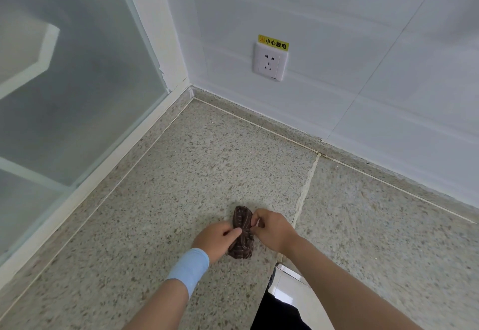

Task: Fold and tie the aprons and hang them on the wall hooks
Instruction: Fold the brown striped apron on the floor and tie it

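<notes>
Both hands pinch the dark brown, pale-striped cloth apron bundle [242,231] on the speckled stone counter [160,200], left hand [217,239] and right hand [272,228] at its waist, and should probably pull evenly outward to snug the tie.

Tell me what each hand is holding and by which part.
Both hands pinch the small rolled bundle of dark brown striped cloth: the left hand at its middle, the right hand at its upper right edge.
</notes>
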